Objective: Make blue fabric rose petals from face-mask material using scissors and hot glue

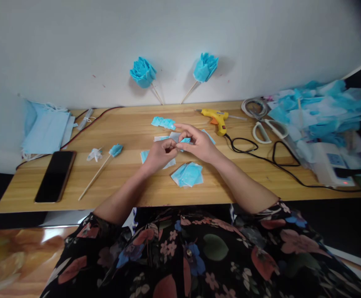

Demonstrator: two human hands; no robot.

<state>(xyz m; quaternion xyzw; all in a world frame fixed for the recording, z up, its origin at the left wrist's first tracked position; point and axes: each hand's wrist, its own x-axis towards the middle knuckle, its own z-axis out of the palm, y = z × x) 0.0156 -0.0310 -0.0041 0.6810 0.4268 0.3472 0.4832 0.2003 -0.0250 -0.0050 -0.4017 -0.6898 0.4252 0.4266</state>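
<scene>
My left hand (pixel 162 154) and my right hand (pixel 196 142) meet above the middle of the table, fingertips pinched together. Between them is a small blue fabric piece (pixel 185 140), partly hidden by my fingers. Under and around the hands lie more blue and white cut pieces (pixel 145 155). A loose pile of blue squares (pixel 188 174) rests nearer to me. Just beyond my right fingertips sits a row of folded blue pieces (pixel 163 122). Left of my hands, a wooden stick (pixel 93 178) with a small blue bud (pixel 116 150) on its end lies on the table.
Two blue fabric flowers (pixel 143 72) on sticks lean on the wall. A yellow glue gun (pixel 215 118), white-handled scissors (pixel 261 133), a power strip (pixel 328 165) and a heap of blue scraps (pixel 320 109) are right. Face masks (pixel 45 130) and a phone (pixel 55 176) are left.
</scene>
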